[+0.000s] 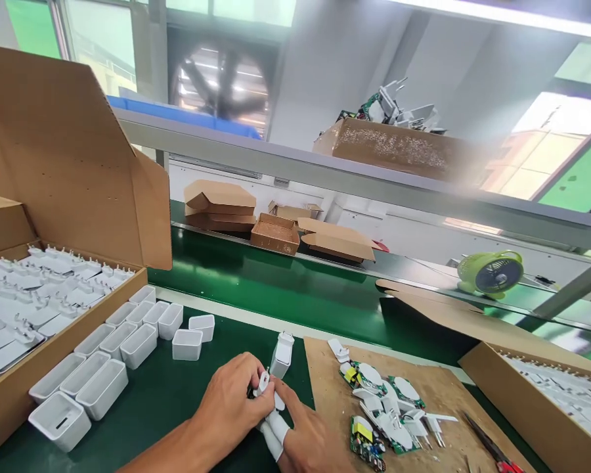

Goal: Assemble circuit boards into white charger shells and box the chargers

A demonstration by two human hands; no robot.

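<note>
Your left hand (234, 394), lower ctr of frame, pinches a small white plastic part w/ a thin pin (264, 381) btwn thumb & index. Your right hand (308, 427) has its index bent in against the same pc.; its other fingers are partly hidden, so can't make out if they grip too. Prob. you've got it pinched small & pin-up to keep the pin in sight. Just beyond your fingertips a white box-shaped plastic piece (282, 355) stands upright, prob. parked w/in easy reach.

White open-topped rectangular plastic cups (142, 345) sit mouth-up in rows, lower left, prob. for quick pickup. Lower right, a brown flat cardboard sheet (325, 394) carries green circuit boards w/ white pcs. (362, 433), prob. to guard the worktop.

Edges: your dark green worktop (167, 401) ends at a pale strip, mid-frame; the brown cardboard box of white plates (138, 284) bounds far left. Sideways room: a green stretch btwn cups & left hand; right side's tighter, sheet's loaded approx. beside your right hand.
</note>
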